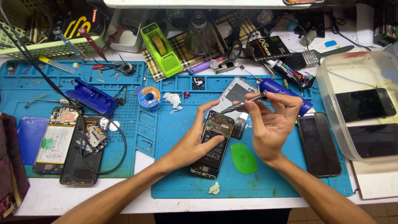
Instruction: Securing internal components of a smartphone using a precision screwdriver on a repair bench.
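L hand [195,139] half-open, fingers curled round the opened phone [213,145] — thumb on its battery, index along the top edge, pinning it to the blue mat [265,182]. Green pry pick [243,158] lies just beside the phone. R hand [271,126] — fingertips pinched on a blue screwdriver [265,93], tip angled down at phone's top.

Phone repair workshop, blue repair mats [265,182], opened phones [56,141], solder spool [149,98], scattered screwdrivers [92,42]

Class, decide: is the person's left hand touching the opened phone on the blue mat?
Touching. The head view shows the left hand gripping the opened phone, thumb across its battery and fingers at its top edge.
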